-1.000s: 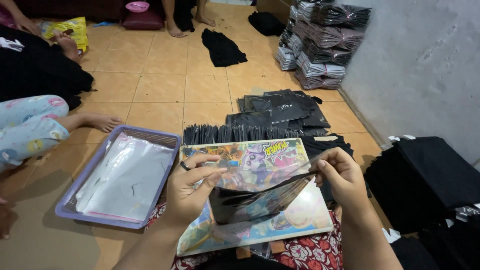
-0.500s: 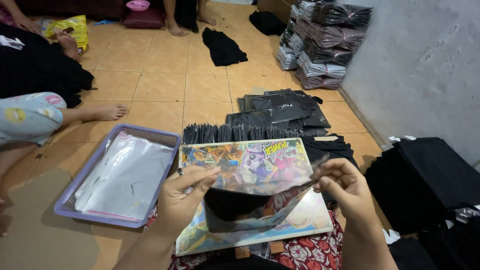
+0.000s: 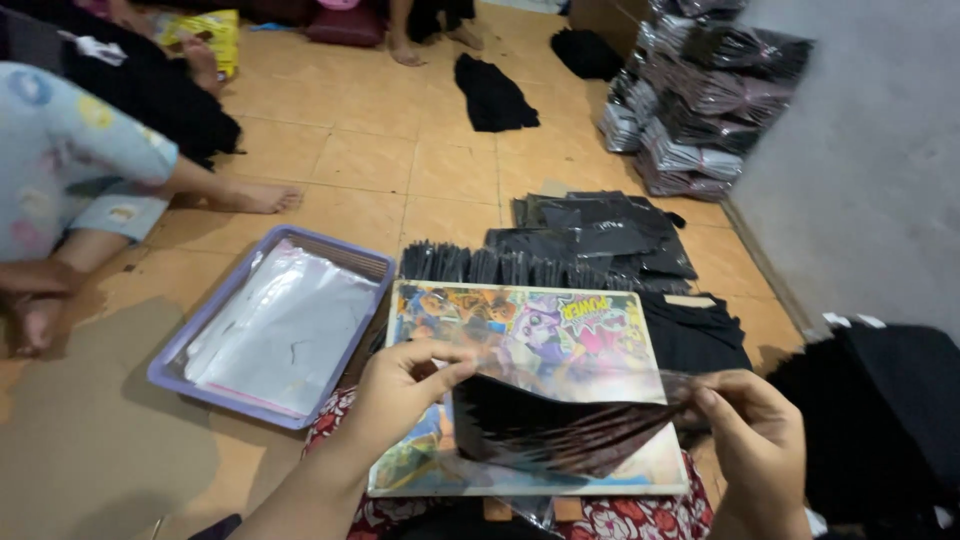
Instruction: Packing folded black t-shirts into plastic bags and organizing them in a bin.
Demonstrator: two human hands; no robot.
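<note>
Two hands are at work here, both yours: your left hand (image 3: 400, 385) pinches the near-left corner of a clear plastic bag with a black folded garment inside (image 3: 555, 430), and your right hand (image 3: 755, 420) grips its right edge, fingers closed on the film. You hold the bag just above one colourful cartoon-printed board (image 3: 540, 335) that rests on your lap and serves as a worktop.

One purple plastic tray (image 3: 200, 350) sits on the tiled floor (image 3: 360, 160) just left of the board, carrying a stack of empty clear bags (image 3: 290, 330). Beyond the board's far edge runs one row of packed dark bags standing on edge (image 3: 480, 265), with a loose heap of bagged black garments (image 3: 600, 230) behind it. One tall stack of packed bags (image 3: 700, 100) leans against the grey wall (image 3: 860, 150). One pile of black cloth (image 3: 880, 410) lies to your right, and one black garment (image 3: 492, 92) lies alone on the tiles farther off.

One other person's leg in patterned light-blue trousers (image 3: 70, 160) reaches in from the left, bare foot (image 3: 262, 197) on the floor.
</note>
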